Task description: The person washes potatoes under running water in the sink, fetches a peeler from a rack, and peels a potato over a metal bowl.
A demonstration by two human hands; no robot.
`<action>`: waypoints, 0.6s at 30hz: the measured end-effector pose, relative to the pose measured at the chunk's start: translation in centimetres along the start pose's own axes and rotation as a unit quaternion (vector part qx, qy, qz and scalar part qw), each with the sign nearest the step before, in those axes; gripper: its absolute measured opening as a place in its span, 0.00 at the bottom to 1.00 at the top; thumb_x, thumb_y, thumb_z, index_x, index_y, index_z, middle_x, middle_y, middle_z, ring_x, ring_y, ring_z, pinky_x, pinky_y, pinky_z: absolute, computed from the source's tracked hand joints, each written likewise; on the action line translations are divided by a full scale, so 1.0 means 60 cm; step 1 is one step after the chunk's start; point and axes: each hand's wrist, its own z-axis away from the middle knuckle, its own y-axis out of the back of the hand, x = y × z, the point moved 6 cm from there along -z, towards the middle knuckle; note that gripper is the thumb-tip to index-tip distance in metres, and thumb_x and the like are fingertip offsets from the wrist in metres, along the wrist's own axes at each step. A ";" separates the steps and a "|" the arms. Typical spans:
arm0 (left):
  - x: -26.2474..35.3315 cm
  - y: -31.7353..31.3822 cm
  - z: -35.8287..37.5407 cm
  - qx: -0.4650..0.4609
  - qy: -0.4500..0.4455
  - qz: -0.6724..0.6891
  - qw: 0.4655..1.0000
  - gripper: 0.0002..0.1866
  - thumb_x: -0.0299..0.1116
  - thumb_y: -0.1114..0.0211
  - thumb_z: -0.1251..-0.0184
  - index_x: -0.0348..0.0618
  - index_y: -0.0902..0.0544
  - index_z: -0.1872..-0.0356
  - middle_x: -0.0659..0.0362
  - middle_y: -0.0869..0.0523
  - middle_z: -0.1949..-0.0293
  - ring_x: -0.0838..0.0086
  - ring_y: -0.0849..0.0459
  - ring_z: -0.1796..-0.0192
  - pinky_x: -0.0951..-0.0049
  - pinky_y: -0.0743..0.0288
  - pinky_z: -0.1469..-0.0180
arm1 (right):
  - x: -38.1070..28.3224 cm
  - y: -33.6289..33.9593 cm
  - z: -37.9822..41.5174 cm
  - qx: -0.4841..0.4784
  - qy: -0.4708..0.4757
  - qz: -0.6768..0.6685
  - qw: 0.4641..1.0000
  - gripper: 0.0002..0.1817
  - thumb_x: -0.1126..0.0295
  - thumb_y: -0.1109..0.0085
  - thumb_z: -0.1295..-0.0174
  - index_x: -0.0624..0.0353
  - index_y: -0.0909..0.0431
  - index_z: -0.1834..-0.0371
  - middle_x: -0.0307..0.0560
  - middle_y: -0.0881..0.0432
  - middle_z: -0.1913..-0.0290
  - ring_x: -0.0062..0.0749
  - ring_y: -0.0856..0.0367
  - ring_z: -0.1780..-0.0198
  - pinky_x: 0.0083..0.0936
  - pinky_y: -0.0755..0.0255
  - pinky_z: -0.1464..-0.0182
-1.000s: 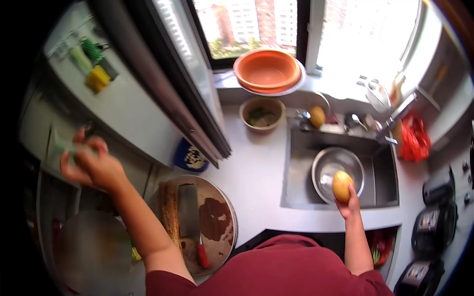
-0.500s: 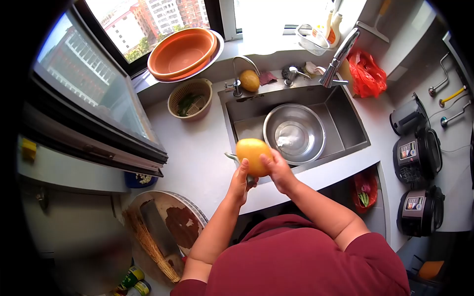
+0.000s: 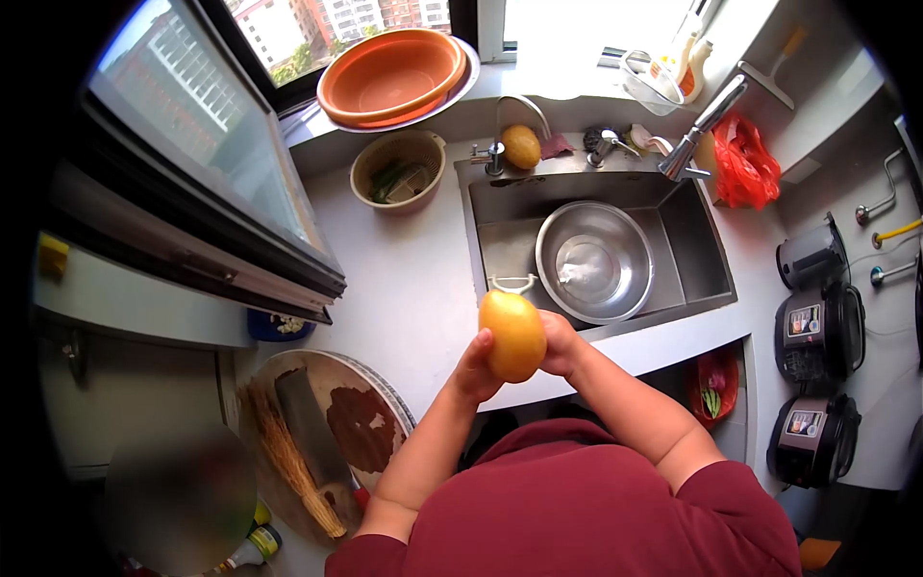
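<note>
A smooth oval yellow melon (image 3: 512, 337) is held up in front of the sink. My left hand (image 3: 474, 365) grips its left side, thumb over the skin. My right hand (image 3: 558, 346) is closed at its right side; the fingers disappear behind the melon, so what they grip is hidden. Beyond the melon shows the pale head of a Y-shaped peeler (image 3: 512, 284), its handle out of sight. A steel bowl (image 3: 630, 258) with a little water stands in the sink (image 3: 678, 231) just past my hands.
Another yellow melon (image 3: 521, 147) rests behind the sink by the thin tap. A beige basket (image 3: 428, 154) with green vegetables stands on the counter. At left, a cleaver (image 3: 312, 423) and a straw brush (image 3: 288, 466) lie on a round board (image 3: 394, 409). Rice cookers (image 3: 817, 332) stand right.
The melon has come closer to my body and turned more upright. The peeler head has swung from the melon's left side to its far side. My right thumb has left the melon's top. The view has shifted.
</note>
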 end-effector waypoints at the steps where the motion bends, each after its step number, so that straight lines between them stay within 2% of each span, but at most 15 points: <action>1: -0.004 0.004 0.004 0.019 0.018 0.031 0.999 0.38 0.56 0.33 0.43 0.45 0.33 0.37 0.57 0.24 0.44 0.68 0.24 0.43 0.66 0.28 0.43 | 0.000 0.004 -0.001 0.030 0.003 0.010 0.999 0.17 0.63 0.51 0.30 0.61 0.26 0.43 0.44 0.19 0.51 0.31 0.19 0.55 0.28 0.24 0.50; 2: 0.003 -0.002 0.005 0.036 -0.001 0.006 0.999 0.37 0.52 0.32 0.42 0.44 0.33 0.37 0.57 0.24 0.44 0.68 0.24 0.43 0.66 0.29 0.42 | 0.001 0.026 -0.019 0.019 0.024 0.010 0.999 0.15 0.67 0.52 0.29 0.64 0.27 0.46 0.46 0.19 0.53 0.32 0.19 0.56 0.28 0.24 0.49; 3: 0.009 -0.009 0.006 0.053 -0.018 -0.019 0.998 0.35 0.48 0.31 0.41 0.43 0.33 0.36 0.57 0.24 0.44 0.69 0.24 0.42 0.66 0.30 0.41 | -0.007 0.041 -0.036 0.040 0.057 -0.067 0.995 0.13 0.66 0.55 0.28 0.63 0.28 0.49 0.49 0.19 0.55 0.33 0.19 0.56 0.31 0.24 0.50; 4: 0.023 -0.015 0.008 0.069 -0.036 -0.045 0.996 0.34 0.45 0.31 0.40 0.43 0.34 0.36 0.57 0.24 0.43 0.70 0.25 0.42 0.67 0.31 0.40 | -0.020 0.074 -0.042 0.135 0.079 -0.038 0.987 0.13 0.63 0.56 0.27 0.60 0.29 0.51 0.49 0.19 0.60 0.36 0.19 0.59 0.33 0.23 0.52; 5: 0.041 -0.030 0.010 0.047 -0.050 -0.062 0.996 0.35 0.38 0.30 0.41 0.43 0.36 0.35 0.57 0.25 0.44 0.69 0.25 0.43 0.66 0.30 0.40 | -0.048 0.079 -0.040 0.164 0.108 0.020 0.980 0.13 0.62 0.56 0.26 0.58 0.29 0.51 0.47 0.20 0.64 0.35 0.20 0.63 0.34 0.23 0.56; 6: 0.042 -0.012 0.019 0.085 -0.048 -0.058 0.994 0.35 0.39 0.30 0.41 0.44 0.36 0.35 0.57 0.25 0.44 0.69 0.25 0.43 0.65 0.30 0.40 | -0.061 0.114 -0.053 0.162 0.101 0.030 0.981 0.12 0.62 0.57 0.26 0.57 0.29 0.50 0.45 0.21 0.66 0.32 0.22 0.67 0.33 0.23 0.62; 8: 0.032 0.033 0.040 0.159 -0.043 -0.048 0.985 0.36 0.39 0.30 0.41 0.44 0.37 0.34 0.57 0.26 0.43 0.68 0.25 0.43 0.64 0.30 0.40 | -0.087 0.132 -0.043 0.166 0.023 0.149 0.975 0.13 0.62 0.54 0.28 0.59 0.29 0.49 0.43 0.22 0.65 0.28 0.24 0.68 0.31 0.25 0.66; 9: 0.031 0.046 0.047 0.169 -0.053 -0.050 0.983 0.34 0.48 0.33 0.39 0.47 0.36 0.35 0.55 0.25 0.42 0.65 0.25 0.41 0.55 0.28 0.39 | -0.089 0.133 -0.040 0.187 0.028 0.282 0.941 0.13 0.62 0.52 0.29 0.59 0.29 0.49 0.45 0.21 0.64 0.31 0.23 0.68 0.33 0.26 0.65; 11: 0.036 0.056 0.059 0.172 -0.069 0.030 0.982 0.32 0.52 0.41 0.34 0.47 0.36 0.34 0.54 0.26 0.41 0.63 0.25 0.40 0.52 0.28 0.38 | -0.090 0.129 -0.026 0.220 0.039 0.527 0.820 0.15 0.62 0.48 0.32 0.59 0.29 0.48 0.48 0.19 0.62 0.38 0.20 0.66 0.36 0.26 0.64; 12: 0.040 0.055 0.063 0.172 -0.076 0.070 0.980 0.31 0.54 0.45 0.31 0.47 0.36 0.34 0.54 0.26 0.40 0.61 0.25 0.39 0.50 0.29 0.38 | -0.091 0.121 -0.014 0.212 0.096 0.606 0.761 0.16 0.62 0.47 0.33 0.59 0.29 0.48 0.51 0.18 0.60 0.43 0.20 0.64 0.38 0.26 0.62; 13: 0.046 0.055 0.064 0.159 -0.088 0.078 0.980 0.31 0.57 0.57 0.27 0.47 0.36 0.33 0.53 0.27 0.38 0.59 0.26 0.37 0.47 0.30 0.37 | -0.089 0.113 0.001 0.202 0.153 0.676 0.692 0.17 0.62 0.46 0.35 0.60 0.29 0.47 0.54 0.18 0.59 0.48 0.19 0.63 0.40 0.26 0.61; 14: 0.049 0.056 0.064 0.155 -0.090 0.072 0.981 0.31 0.57 0.58 0.27 0.47 0.35 0.33 0.53 0.27 0.38 0.59 0.26 0.37 0.47 0.30 0.37 | -0.091 0.096 0.017 0.193 0.206 0.737 0.614 0.18 0.62 0.44 0.36 0.60 0.29 0.46 0.56 0.18 0.57 0.52 0.19 0.61 0.43 0.27 0.59; 15: 0.049 0.057 0.062 0.149 -0.091 0.067 0.982 0.31 0.57 0.60 0.26 0.47 0.35 0.33 0.53 0.27 0.38 0.59 0.26 0.37 0.46 0.30 0.37 | -0.091 0.100 0.026 0.209 0.164 0.729 0.631 0.20 0.63 0.45 0.36 0.59 0.30 0.44 0.62 0.19 0.53 0.61 0.21 0.56 0.47 0.28 0.55; 16: 0.050 0.058 0.058 0.142 -0.092 0.061 0.984 0.31 0.57 0.61 0.26 0.46 0.35 0.34 0.52 0.27 0.38 0.59 0.26 0.37 0.46 0.30 0.37 | -0.095 0.101 0.035 0.224 0.177 0.727 0.625 0.20 0.63 0.45 0.36 0.58 0.31 0.43 0.62 0.19 0.53 0.61 0.21 0.56 0.47 0.28 0.55; 18: 0.047 0.044 0.047 0.115 -0.088 0.067 0.987 0.29 0.55 0.55 0.27 0.47 0.36 0.33 0.52 0.26 0.39 0.57 0.25 0.38 0.46 0.30 0.37 | -0.103 0.106 0.056 0.253 0.203 0.722 0.612 0.21 0.63 0.45 0.36 0.58 0.32 0.42 0.61 0.19 0.54 0.62 0.21 0.56 0.48 0.29 0.55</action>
